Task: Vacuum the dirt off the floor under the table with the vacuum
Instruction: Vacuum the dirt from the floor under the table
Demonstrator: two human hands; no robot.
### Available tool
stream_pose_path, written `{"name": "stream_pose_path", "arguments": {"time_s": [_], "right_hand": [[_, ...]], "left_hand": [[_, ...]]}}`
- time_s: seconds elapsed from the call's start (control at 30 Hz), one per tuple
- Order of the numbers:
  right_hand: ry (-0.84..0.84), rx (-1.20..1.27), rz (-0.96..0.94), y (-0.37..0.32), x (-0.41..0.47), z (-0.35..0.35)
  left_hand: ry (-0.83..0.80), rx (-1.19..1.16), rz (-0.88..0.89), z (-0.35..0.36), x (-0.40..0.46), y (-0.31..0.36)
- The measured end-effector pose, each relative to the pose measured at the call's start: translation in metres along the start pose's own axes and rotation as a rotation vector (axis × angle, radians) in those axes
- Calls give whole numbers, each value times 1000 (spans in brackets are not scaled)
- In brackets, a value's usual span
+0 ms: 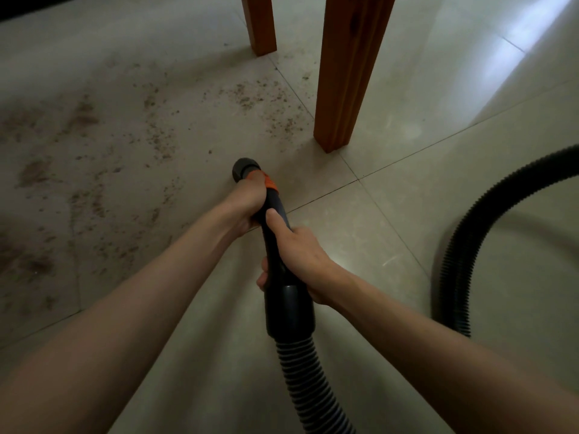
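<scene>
Plenty of dirt (94, 189) lies on the left of the tiled floor (407, 230), brown smears and crumbs spreading from the left edge toward the middle, with a thinner scatter (250, 95) further off near the table legs. My left hand (242, 203) comes in from the lower left and curls tightly round the front of the vacuum pipe (275, 242), just behind its orange ring (269, 182). The black nozzle (246, 168) pokes out past my knuckles, pointing down at the floor at the near edge of the dirt; I cannot tell whether its mouth touches the tile. My right hand (299, 256) grips the same pipe further back, thumb laid along the top, fingers wrapped underneath, just ahead of the thick black collar (289, 311). From that collar the ribbed hose (310, 380) drops toward the bottom edge.

Beyond the nozzle stand two wooden legs: the far leg (260, 23) near the top centre, and the near leg (347, 73) right of it, standing close to the nozzle's right front side. Some crumbs lie just left of its foot. On the far right a loop of hose (457, 245) curves across clean tiles, and pale light (517, 39) gleams on the floor above it.
</scene>
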State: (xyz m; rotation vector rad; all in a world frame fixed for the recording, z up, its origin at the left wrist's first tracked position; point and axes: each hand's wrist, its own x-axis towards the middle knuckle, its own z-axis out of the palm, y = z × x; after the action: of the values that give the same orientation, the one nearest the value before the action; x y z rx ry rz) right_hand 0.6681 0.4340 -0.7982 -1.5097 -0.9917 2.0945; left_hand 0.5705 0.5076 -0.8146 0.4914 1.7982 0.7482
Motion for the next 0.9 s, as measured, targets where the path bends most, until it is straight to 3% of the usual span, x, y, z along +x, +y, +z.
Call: {"name": "stream_pose_path", "arguments": {"time_s": [0.43, 0.9], "right_hand": [[201, -81, -34, -2, -6, -24], [205, 16, -32, -15, 22, -44]], "left_hand": [[-85, -30, 17, 42, 1, 10], [-114, 77, 49, 66, 27, 34]]}}
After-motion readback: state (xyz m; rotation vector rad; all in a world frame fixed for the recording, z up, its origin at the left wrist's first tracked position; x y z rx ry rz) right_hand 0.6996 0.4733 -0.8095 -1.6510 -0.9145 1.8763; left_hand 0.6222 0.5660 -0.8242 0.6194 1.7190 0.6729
